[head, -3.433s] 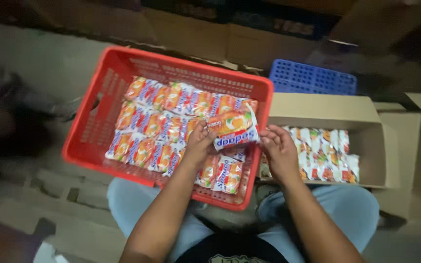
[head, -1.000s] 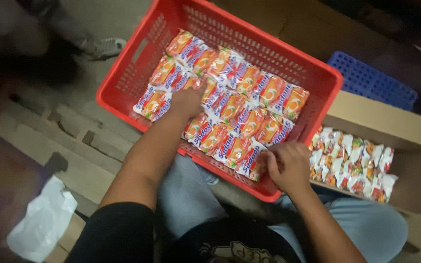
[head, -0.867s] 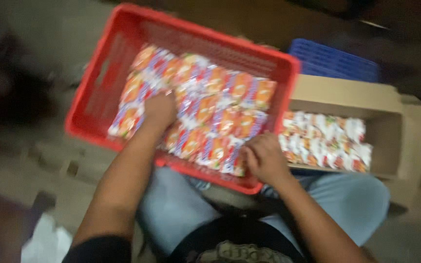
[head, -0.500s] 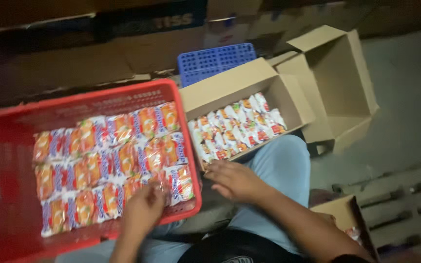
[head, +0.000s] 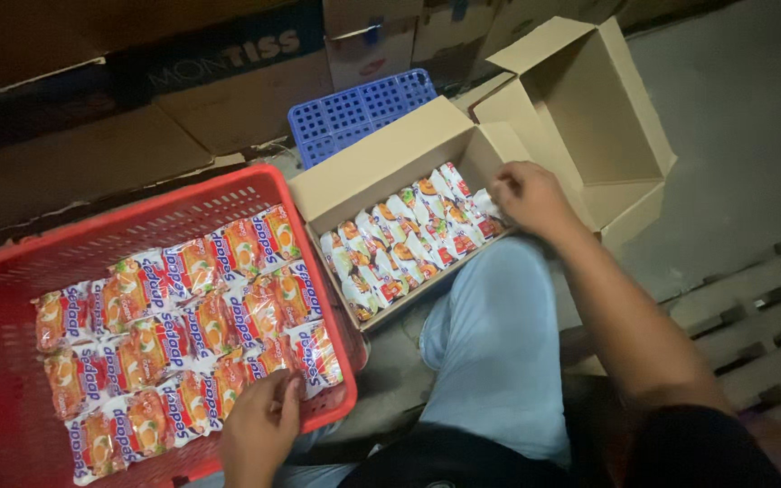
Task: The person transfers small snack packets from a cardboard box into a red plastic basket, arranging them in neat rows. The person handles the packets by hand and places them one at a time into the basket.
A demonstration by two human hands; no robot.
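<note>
My left hand (head: 259, 429) rests, fingers curled, on the orange-and-white noodle packets (head: 183, 330) lying flat in rows in the red plastic crate (head: 174, 203), long axes running toward its far wall. My right hand (head: 528, 194) pinches an upright packet in the open brown cardboard box (head: 381, 167).

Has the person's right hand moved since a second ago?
Yes. The right hand left the red crate's near rim and now reaches into the open carton of packets.

orange pkts (head: 183, 339) in crate, more (head: 409, 237) in box
</note>
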